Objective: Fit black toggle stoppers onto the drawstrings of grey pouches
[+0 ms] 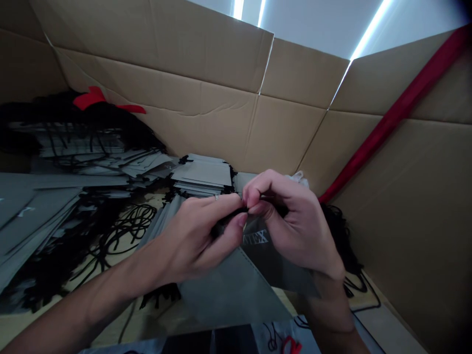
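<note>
In the middle of the head view, my left hand (201,236) and my right hand (295,226) meet fingertip to fingertip. Both are closed in a pinch on a thin black cord (231,215), mostly covered by the fingers. Just beneath them is a dark, see-through-looking pouch (283,268) with pale printed letters, partly behind my right hand. A grey pouch or flat sheet (228,290) lies under my left hand. Whether the pinched cord joins either of these is hidden.
Stacked grey pouches with black cords (202,172) stand behind my hands, and larger piles (55,211) fill the left. Loose black cords (129,226) lie on the table. Cardboard walls (214,113) enclose the back and right. A red strap (391,123) slants down the right. Red-handled scissors (291,345) lie in front.
</note>
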`<move>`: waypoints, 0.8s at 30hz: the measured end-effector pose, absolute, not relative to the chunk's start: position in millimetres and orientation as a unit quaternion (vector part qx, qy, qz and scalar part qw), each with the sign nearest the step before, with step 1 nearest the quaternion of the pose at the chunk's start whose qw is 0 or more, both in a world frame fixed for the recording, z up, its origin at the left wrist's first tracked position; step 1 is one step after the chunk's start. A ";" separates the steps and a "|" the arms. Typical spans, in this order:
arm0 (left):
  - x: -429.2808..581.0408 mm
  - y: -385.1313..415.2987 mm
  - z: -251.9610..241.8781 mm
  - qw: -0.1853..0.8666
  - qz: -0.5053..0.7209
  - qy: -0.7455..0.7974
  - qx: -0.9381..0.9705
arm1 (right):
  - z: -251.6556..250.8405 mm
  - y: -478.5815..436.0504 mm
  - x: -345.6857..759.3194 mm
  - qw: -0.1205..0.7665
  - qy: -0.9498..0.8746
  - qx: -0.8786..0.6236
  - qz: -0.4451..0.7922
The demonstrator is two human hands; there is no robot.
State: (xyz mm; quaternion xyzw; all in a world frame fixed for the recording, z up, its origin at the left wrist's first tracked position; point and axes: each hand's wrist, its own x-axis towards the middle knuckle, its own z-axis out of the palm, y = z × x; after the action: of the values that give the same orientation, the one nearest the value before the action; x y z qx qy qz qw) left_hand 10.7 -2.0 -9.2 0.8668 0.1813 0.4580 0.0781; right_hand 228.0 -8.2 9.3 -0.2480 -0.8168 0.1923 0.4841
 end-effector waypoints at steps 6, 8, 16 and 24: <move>6.2 -2.3 -11.9 0.142 0.449 0.180 0.863 | 8.5 -6.0 227.6 0.499 -0.800 -0.237 0.233; 5.8 -1.8 -12.7 0.166 0.444 0.178 0.862 | 7.2 -3.8 226.3 0.514 -0.798 -0.215 0.230; 8.1 -0.6 -14.2 0.172 0.440 0.177 0.863 | 4.7 3.1 217.3 0.566 -0.791 -0.190 0.132; 0.8 -1.2 -10.7 0.213 0.425 0.158 0.866 | 4.7 0.8 220.0 0.571 -0.785 -0.189 0.150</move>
State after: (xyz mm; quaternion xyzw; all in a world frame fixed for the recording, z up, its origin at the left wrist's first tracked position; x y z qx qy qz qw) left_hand 0.8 -1.2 -10.7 0.8656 0.1575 0.4251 0.2125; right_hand 220.0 0.8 4.7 -0.1886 -0.7848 0.1495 0.5712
